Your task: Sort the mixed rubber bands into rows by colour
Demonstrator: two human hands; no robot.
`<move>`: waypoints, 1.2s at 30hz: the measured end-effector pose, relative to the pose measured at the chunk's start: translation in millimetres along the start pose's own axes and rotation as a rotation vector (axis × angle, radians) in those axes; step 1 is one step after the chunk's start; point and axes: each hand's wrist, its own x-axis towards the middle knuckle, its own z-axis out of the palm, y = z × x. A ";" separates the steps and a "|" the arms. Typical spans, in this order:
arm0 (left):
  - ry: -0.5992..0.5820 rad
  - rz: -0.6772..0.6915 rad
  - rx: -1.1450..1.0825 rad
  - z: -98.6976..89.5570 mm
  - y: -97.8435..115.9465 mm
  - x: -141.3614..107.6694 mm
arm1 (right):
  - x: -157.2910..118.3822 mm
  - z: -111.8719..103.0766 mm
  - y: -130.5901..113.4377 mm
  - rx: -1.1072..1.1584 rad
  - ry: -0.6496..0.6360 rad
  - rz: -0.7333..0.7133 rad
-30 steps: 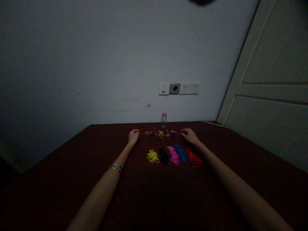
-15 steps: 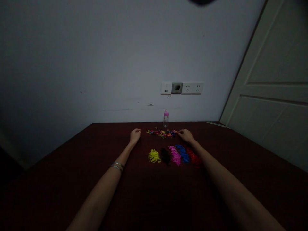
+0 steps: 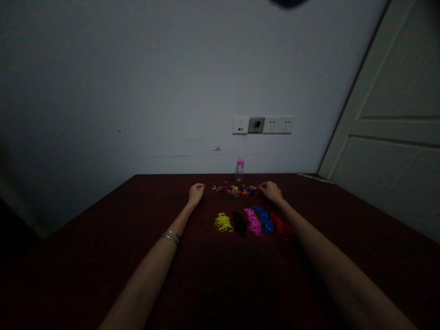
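Five colours on the table (image 3: 220, 279): yellow rubber bands (image 3: 223, 222), black bands (image 3: 239, 223), pink bands (image 3: 253, 222), blue bands (image 3: 264, 220) and red bands (image 3: 280, 224) are lying in separate heaps, left to right, with the right forearm (image 3: 316, 238) partly covering the red.
Pink-capped bottle (image 3: 239, 173): standing upright at the back, near the wall (image 3: 185, 91); its clear body is showing, but its contents are staying too dim to tell.
Mixed bands (image 3: 237, 190): forming a multicoloured strip in front of the bottle, between both hands.
Left hand (image 3: 196, 194): resting just left of the strip, apart from it, fingers curling inward; whether they are gripping anything, I cannot tell.
Right hand (image 3: 271, 190): reaching the strip's right end with thumb and forefinger close together; whether they are pinching a band, I cannot tell.
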 end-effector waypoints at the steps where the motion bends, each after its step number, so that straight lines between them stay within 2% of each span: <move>1: -0.002 0.000 0.006 -0.2 0.7 -0.4 | 1.4 -1.6 1.1 0.025 -0.001 -0.005; 8: -0.002 -0.002 0.022 -1.0 3.7 -2.0 | 14.1 -11.4 3.0 0.259 0.029 -0.105; 16: -0.008 -0.005 0.020 -2.0 2.9 -1.7 | 16.3 -11.6 8.4 0.479 -0.024 -0.150; 22: -0.013 0.002 0.012 -1.8 2.9 -2.0 | 9.2 -8.3 10.8 0.547 -0.078 -0.093; 27: 0.020 0.025 0.059 0.1 10.0 -1.7 | -6.6 -11.7 -6.0 0.712 -0.130 0.002; 30: -0.053 0.077 0.064 8.1 26.0 -6.7 | -18.3 -13.6 -22.0 0.867 -0.175 0.076; 34: -0.327 0.081 -0.065 32.6 58.4 -25.3 | -34.3 -14.8 -44.3 1.126 -0.243 0.116; 36: -0.413 0.072 -0.130 46.5 74.2 -38.5 | -41.3 -15.1 -54.1 1.203 -0.277 0.107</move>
